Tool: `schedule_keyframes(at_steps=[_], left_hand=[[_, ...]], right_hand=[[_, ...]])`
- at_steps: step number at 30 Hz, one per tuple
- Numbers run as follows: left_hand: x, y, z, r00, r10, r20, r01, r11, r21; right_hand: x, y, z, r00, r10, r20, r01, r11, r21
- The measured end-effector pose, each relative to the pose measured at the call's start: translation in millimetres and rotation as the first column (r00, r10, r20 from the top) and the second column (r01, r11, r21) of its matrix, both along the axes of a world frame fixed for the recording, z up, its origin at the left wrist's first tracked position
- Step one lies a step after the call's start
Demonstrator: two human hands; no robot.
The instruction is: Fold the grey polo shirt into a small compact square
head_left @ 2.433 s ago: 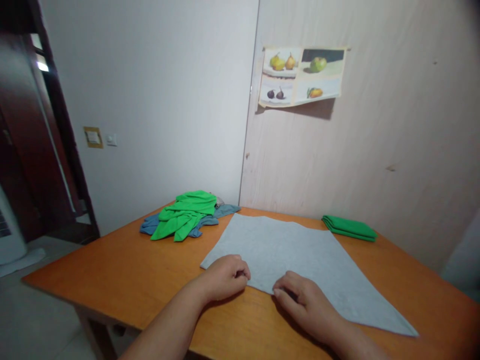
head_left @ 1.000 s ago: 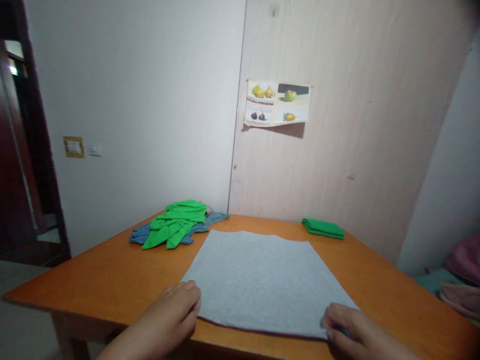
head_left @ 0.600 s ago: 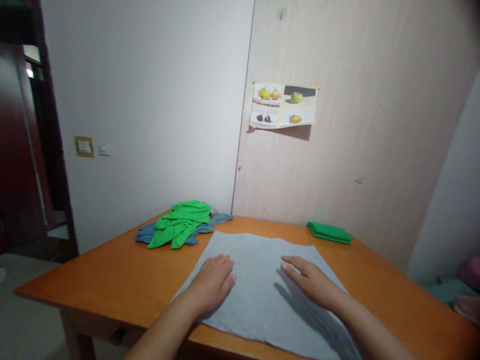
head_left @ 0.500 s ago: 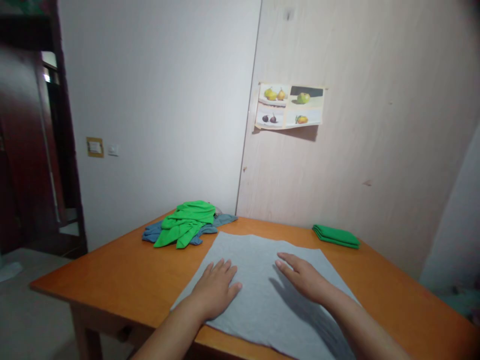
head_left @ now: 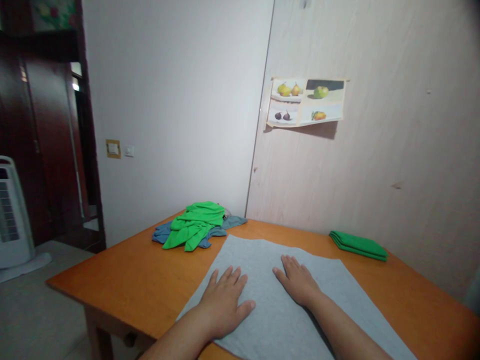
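A light grey cloth [head_left: 270, 295] lies spread out over the near middle of the table, its front part running out of view. On its left side my left hand [head_left: 226, 302] rests flat with the fingers spread. My right hand [head_left: 298, 281] lies palm down near the middle of the cloth, fingers stretched and thumb a little apart. Neither hand grips anything. Beyond the cloth to the left is a crumpled pile, with a bright green cloth [head_left: 198, 222] on top of a blue-grey cloth [head_left: 162, 234]. A folded dark green cloth [head_left: 358, 245] sits at the back right.
The orange wooden table [head_left: 131, 270] meets the wall at the back. A sheet of fruit pictures [head_left: 305, 102] is taped to the wall, with a switch [head_left: 113, 149] further left. On the floor at the far left stands a white appliance [head_left: 13, 215].
My right hand has come down onto the cloth, its shadow shrinking beneath it. My left hand stays flat on the cloth. The view has turned slightly left.
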State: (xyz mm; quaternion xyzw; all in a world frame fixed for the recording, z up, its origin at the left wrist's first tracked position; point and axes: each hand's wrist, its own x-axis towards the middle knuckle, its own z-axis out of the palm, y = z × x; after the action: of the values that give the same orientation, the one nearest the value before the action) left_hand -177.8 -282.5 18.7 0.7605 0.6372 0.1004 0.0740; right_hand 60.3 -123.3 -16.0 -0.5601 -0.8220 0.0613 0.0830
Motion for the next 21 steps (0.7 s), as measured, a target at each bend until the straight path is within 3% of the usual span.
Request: schedule_keyframes(at_steps=[4, 7, 9, 11, 14, 18, 21], left_hand=[[3, 11, 20.7, 0.993, -0.061, -0.103, 0.059, 0.998, -0.018], [13, 38, 40.7, 0.975, -0.053, -0.215, 0.052, 0.999, -0.011], [20, 63, 46.1, 0.98, -0.031, -0.195, 0.037, 0.999, 0.031], [23, 86, 41.9, 0.987, 0.003, -0.159, 0.014, 0.995, 0.102], [20, 109, 22.0, 0.99, 0.042, -0.136, -0.024, 0.992, 0.126], [11, 119, -3.8, 0.991, 0.079, -0.111, -0.072, 0.995, 0.073], [5, 124, -8.6, 0.992, 0.092, -0.09, -0.092, 0.996, 0.006]], right_hand=[[-1, 2, -4.1, 0.998, -0.033, 0.05, 0.033, 0.999, -0.011], [-1, 3, -3.5, 0.998, -0.026, 0.059, 0.026, 1.0, -0.015], [-1, 3, -4.4, 0.998, -0.025, 0.06, 0.025, 1.0, -0.01], [0, 3, -6.0, 0.998, -0.029, 0.064, 0.03, 1.0, -0.005], [1, 3, -6.6, 0.997, -0.03, 0.068, 0.03, 1.0, 0.0], [0, 0, -3.9, 0.998, -0.03, 0.063, 0.03, 1.0, -0.006], [-1, 0, -3.1, 0.997, -0.036, 0.061, 0.037, 0.999, -0.014]])
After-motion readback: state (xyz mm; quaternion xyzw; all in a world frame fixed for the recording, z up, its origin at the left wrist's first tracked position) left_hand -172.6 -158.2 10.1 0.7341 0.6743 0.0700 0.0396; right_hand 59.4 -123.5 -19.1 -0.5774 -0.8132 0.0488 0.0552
